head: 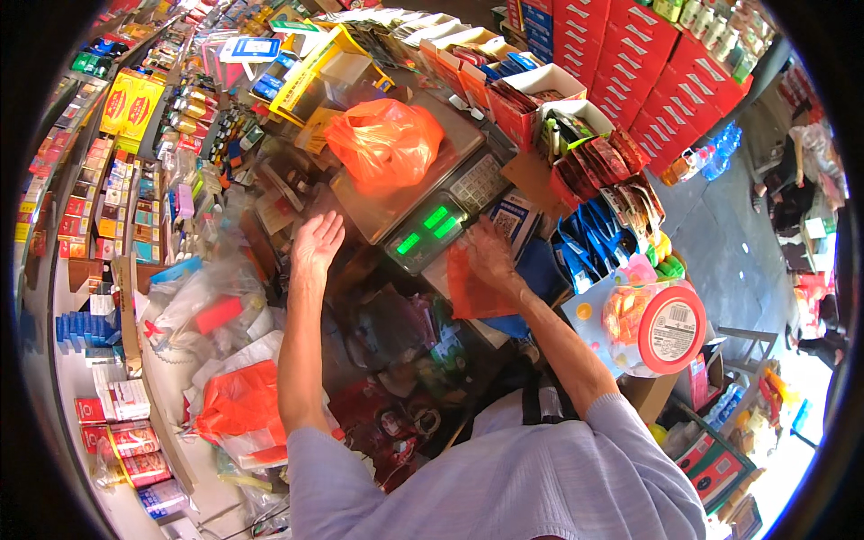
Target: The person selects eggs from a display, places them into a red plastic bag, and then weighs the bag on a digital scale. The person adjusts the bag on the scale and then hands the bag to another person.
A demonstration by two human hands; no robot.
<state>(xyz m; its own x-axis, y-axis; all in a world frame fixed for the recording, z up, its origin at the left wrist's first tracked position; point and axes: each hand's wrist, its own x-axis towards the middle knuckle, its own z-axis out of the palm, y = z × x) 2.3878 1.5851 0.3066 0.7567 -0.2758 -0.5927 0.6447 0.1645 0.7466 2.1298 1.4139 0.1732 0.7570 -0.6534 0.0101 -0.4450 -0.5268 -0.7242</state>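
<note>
An orange-red plastic bag (385, 145), bunched up around contents I cannot make out, rests on the metal pan of a digital weighing scale (425, 236). Green digits glow on the scale's display. My left hand (317, 239) is raised off the scale's left corner, palm up, holding nothing. On the near right side of the scale, my right hand (491, 256) lies over a flat red plastic bag (479, 293) at the counter's edge. Whether its fingers grip the bag is not clear. Just beyond those fingers is a card with a printed code (509, 219).
Boxes of packets (516, 111) line the counter's far side, with blue packets (584, 246) and a red-lidded plastic jar (671, 331) at right. Stacked red cartons (634, 74) rise behind. A yellow basket (317, 74) stands beyond the scale. Shelves of small packs (111, 202) fill the left.
</note>
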